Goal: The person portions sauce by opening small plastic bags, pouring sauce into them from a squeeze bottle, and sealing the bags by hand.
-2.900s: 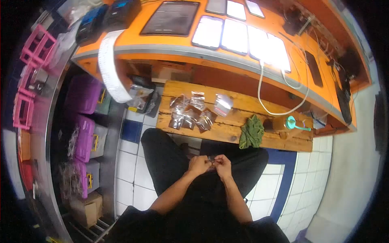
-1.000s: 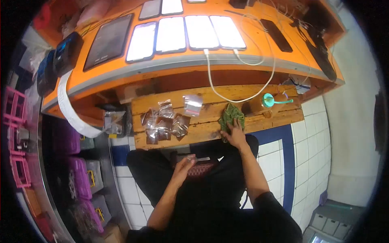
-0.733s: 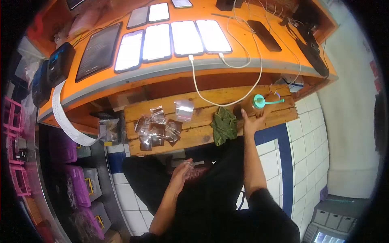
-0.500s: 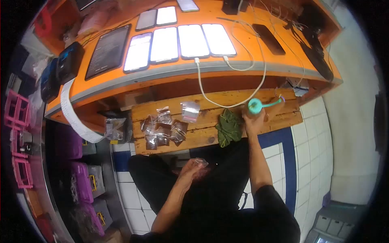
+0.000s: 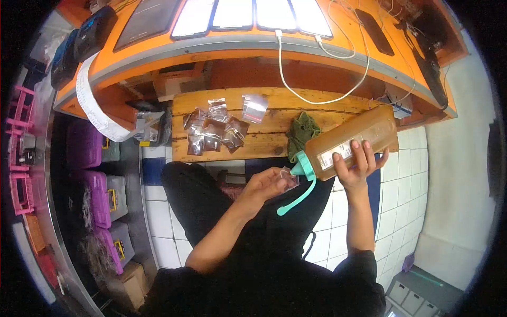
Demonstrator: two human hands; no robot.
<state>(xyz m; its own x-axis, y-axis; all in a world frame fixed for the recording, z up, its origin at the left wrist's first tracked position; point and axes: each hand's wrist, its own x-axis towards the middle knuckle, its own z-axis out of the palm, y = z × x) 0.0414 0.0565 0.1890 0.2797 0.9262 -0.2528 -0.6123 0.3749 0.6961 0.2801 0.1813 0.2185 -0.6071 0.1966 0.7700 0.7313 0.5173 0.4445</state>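
My right hand [image 5: 356, 166] grips a bottle [image 5: 364, 134] of brown liquid, tilted on its side with its green nozzle [image 5: 302, 166] pointing left. A green cap strap [image 5: 297, 199] hangs from the neck. My left hand [image 5: 266, 186] pinches a small clear plastic bag [image 5: 288, 179], and the nozzle tip is at its mouth. Several small bags of brown contents [image 5: 214, 128] lie on the wooden bench [image 5: 274, 134], with a flat clear bag [image 5: 254, 108] beside them. A crumpled green cloth [image 5: 302, 134] sits just behind the nozzle.
Above the bench, an orange counter [image 5: 237, 45] holds lit phones [image 5: 276, 13], a dark tablet [image 5: 147, 24], a dark phone [image 5: 374, 31] and a looping white cable [image 5: 285, 79]. A paper strip [image 5: 92, 105] hangs at left. Purple bins [image 5: 100, 190] line the left shelf.
My right hand has lifted the bottle from the bench and tipped it sideways. My left hand has moved up and right with the small bag, meeting the nozzle. The view has shifted downward.
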